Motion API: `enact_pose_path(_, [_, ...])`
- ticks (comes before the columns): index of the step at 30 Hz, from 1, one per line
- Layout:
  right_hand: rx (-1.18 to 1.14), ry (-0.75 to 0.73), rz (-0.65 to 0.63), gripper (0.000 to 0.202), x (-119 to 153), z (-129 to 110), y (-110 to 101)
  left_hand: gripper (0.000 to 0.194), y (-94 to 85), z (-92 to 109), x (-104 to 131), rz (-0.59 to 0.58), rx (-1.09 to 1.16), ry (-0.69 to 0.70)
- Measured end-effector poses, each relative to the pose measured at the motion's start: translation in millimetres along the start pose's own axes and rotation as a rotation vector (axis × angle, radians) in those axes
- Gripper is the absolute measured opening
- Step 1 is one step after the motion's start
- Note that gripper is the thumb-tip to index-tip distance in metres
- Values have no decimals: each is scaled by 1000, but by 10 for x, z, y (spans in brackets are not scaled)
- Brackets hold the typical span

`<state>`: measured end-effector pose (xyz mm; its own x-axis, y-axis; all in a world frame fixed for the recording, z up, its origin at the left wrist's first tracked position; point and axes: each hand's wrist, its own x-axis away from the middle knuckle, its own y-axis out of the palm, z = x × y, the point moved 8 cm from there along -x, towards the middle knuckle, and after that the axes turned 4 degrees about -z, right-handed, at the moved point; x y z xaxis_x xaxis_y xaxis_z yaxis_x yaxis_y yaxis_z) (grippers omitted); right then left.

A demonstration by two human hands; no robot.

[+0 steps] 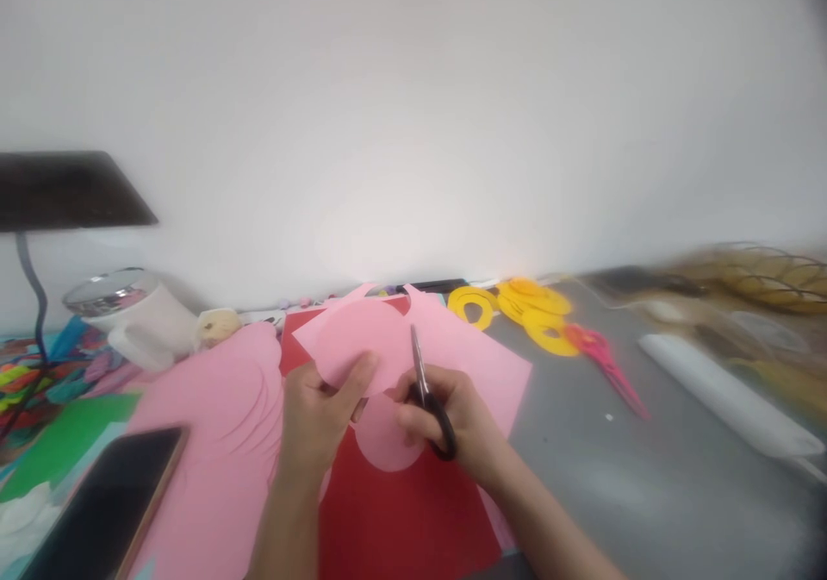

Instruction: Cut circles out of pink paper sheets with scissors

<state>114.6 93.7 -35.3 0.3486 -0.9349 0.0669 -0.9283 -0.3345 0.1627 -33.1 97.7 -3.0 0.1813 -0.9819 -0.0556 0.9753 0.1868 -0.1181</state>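
My left hand [326, 408] pinches a rounded piece of pink paper [362, 339] by its lower edge, thumb on top. Black-handled scissors [436, 412] sit in my right hand [445, 403], their blades pointing up and away, beside the right edge of the paper. Whether the blades touch it I cannot tell. Below both hands a pink paper circle [388, 442] lies on a red sheet [394, 520]. Larger pink paper [478, 352] spreads behind my right hand.
On the left are overlapping pink cutouts [213, 408], a phone [109, 502], a white mug [146, 321] and a dark lamp [71, 190]. To the right lie yellow paper rings [533, 308], pink scissors [611, 364] and a white roll [727, 395]. A white wall [413, 115] rises behind.
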Motion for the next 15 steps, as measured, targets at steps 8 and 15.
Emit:
enact_pose_path(8, [13,-53,244,22,0,-30,-159,50,-22,-106,-46,80,172,-37])
enact_pose_path(15, [-11,-92,354,29,-21,48,-233,27,-260,-320,4,605,531,-103])
